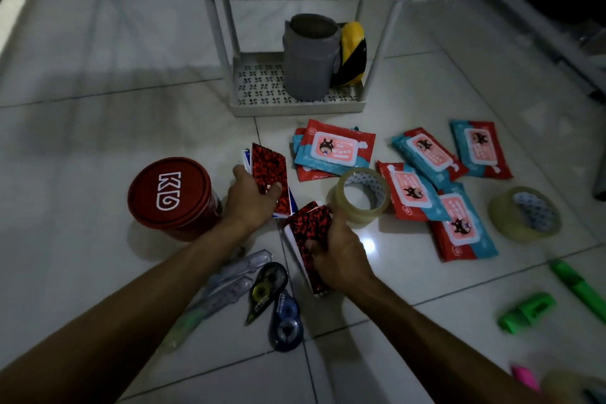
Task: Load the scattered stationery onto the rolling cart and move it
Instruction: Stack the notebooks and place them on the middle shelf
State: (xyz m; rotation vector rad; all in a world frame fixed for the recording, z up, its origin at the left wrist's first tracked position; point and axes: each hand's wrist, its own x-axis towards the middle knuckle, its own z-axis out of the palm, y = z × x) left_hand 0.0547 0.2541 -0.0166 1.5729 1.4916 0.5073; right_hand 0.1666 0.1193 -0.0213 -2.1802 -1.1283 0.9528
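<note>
My left hand (251,198) grips a small stack of red-and-black patterned notebooks (269,170) just above the tiled floor. My right hand (339,254) grips a second red-and-black notebook stack (310,226), tilted on edge. A roll of clear tape (362,197) stands right beside my right fingers. Several wet-wipe packs (334,149) lie scattered further back and right. Two correction-tape dispensers (267,290) and clear pens (229,275) lie between my forearms. The white rolling cart (262,108) stands beyond, its lower shelf holding a grey cup (310,59) and a yellow-black object (352,52).
A red round tin (172,193) stands left of my left hand. A second tape roll (524,213) sits at the right. Green highlighter parts (528,311) and a pink item (524,377) lie at the lower right. A dark shape runs along the upper right.
</note>
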